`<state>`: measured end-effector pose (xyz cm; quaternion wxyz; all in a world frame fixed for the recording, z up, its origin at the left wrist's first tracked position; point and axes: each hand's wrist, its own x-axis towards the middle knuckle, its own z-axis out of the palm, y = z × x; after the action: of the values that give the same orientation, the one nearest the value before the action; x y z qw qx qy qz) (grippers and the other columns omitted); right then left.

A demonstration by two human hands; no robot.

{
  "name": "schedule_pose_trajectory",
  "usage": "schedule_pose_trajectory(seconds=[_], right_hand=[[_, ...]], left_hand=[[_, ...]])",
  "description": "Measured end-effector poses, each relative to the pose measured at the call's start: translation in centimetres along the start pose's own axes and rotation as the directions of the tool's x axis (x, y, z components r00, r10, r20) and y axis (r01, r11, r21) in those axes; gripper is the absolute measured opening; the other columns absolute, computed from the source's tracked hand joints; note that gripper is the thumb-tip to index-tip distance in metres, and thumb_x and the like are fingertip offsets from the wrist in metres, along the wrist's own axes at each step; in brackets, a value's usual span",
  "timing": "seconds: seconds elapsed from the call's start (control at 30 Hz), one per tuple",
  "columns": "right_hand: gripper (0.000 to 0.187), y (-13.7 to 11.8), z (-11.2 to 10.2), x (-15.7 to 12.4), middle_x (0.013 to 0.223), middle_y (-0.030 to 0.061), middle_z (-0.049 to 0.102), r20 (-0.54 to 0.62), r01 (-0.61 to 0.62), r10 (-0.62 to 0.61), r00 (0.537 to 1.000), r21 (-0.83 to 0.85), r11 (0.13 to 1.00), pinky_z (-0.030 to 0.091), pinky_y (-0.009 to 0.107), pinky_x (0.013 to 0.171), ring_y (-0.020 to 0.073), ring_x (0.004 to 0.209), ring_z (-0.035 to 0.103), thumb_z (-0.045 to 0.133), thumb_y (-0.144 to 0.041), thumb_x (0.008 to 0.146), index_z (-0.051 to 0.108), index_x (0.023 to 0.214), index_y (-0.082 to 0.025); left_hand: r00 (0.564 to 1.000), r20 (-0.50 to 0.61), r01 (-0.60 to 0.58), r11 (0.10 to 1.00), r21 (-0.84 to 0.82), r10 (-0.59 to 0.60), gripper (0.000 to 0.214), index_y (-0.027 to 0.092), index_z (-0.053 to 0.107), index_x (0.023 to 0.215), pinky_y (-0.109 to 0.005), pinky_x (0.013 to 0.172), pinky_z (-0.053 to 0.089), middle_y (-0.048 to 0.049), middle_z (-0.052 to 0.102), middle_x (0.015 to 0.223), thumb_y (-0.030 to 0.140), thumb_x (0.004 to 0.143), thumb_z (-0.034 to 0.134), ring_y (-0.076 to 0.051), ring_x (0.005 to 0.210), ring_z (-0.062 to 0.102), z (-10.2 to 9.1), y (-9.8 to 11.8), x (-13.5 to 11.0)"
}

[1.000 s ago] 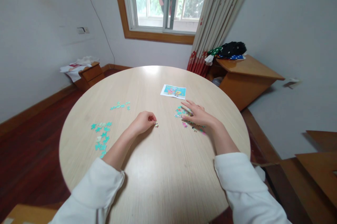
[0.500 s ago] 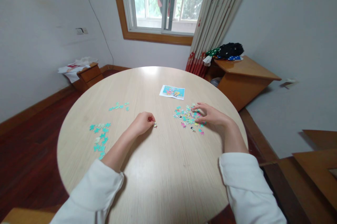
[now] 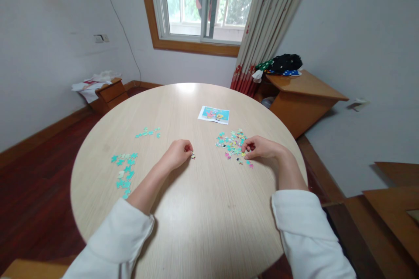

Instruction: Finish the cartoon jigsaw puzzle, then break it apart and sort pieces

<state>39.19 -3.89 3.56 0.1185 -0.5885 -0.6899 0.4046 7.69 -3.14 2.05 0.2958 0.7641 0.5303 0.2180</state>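
Note:
My left hand (image 3: 179, 153) is closed in a pinch on a small jigsaw puzzle piece (image 3: 193, 155), pale with dark marks, at the middle of the table. My right hand (image 3: 261, 146) hovers at the right edge of a loose heap of puzzle pieces (image 3: 229, 142) in turquoise, yellow and pink. Its fingers are curled, and a small gap shows between thumb and fingertips, with no piece visibly held. Turquoise and pale pieces (image 3: 127, 174) lie spread beside my left forearm. A smaller row of turquoise pieces (image 3: 148, 132) sits farther back on the left.
A picture sheet (image 3: 214, 115) with cartoon figures lies toward the back of the round wooden table (image 3: 196, 226). Behind the table, a patterned curtain (image 3: 262, 21) hangs by the window. A wooden cabinet (image 3: 304, 87) with cloths on top stands at the back right.
My right hand has drawn its spread fingers inward and lowered slightly over the heap's right edge. My left hand and its puzzle piece have stayed in place.

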Motion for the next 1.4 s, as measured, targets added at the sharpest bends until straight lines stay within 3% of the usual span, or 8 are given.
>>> schedule_pose_trajectory(seconds=[0.37,0.6,0.83,1.4], right_hand=[[0.033,0.19,0.11,0.19,0.053,-0.005,0.048,-0.028,-0.001,0.002,1.0,0.022,1.0,0.031,0.022,0.049,0.0087,0.052,0.041,0.077,-0.038,0.046,0.065,0.066,-0.016],[0.03,0.55,0.3,0.29,0.053,-0.0062,0.048,-0.039,0.032,-0.028,0.999,0.096,0.995,0.032,0.023,0.051,0.008,0.051,0.042,0.074,-0.033,0.05,0.064,0.072,-0.015],[0.026,0.34,0.59,0.6,0.054,-0.0053,0.051,-0.081,0.025,-0.013,0.997,0.142,0.99,0.034,0.024,0.052,0.0084,0.051,0.045,0.071,-0.028,0.053,0.062,0.073,-0.014],[0.024,0.24,0.69,0.9,0.052,-0.0068,0.048,-0.075,0.03,-0.025,0.997,0.074,0.997,0.033,0.023,0.05,0.0095,0.05,0.046,0.066,-0.028,0.056,0.055,0.075,-0.017]], left_hand=[[1.0,-0.013,-0.005,0.999,-0.034,0.004,0.006,0.016,0.061,0.064,-0.026,0.061,0.039,-0.0037,0.063,0.063,0.014,0.067,0.056,-0.015,0.061,0.056,-0.14,0.15,-0.18],[0.997,0.073,-0.007,1.0,-0.005,0.007,0.018,0.016,0.065,0.073,-0.027,0.059,0.038,-0.0032,0.06,0.068,0.026,0.06,0.071,-0.017,0.063,0.054,-0.58,0.6,-0.62],[0.993,0.12,-0.041,0.989,0.14,0.024,0.012,0.014,0.066,0.081,-0.028,0.065,0.041,-0.007,0.061,0.079,0.02,0.07,0.062,-0.018,0.07,0.056,-0.51,0.81,-0.87],[0.993,0.112,-0.057,0.981,0.187,0.036,0.014,0.015,0.064,0.086,-0.026,0.067,0.043,-0.0063,0.063,0.084,0.021,0.074,0.058,-0.017,0.075,0.058,-0.32,0.34,-0.92]])
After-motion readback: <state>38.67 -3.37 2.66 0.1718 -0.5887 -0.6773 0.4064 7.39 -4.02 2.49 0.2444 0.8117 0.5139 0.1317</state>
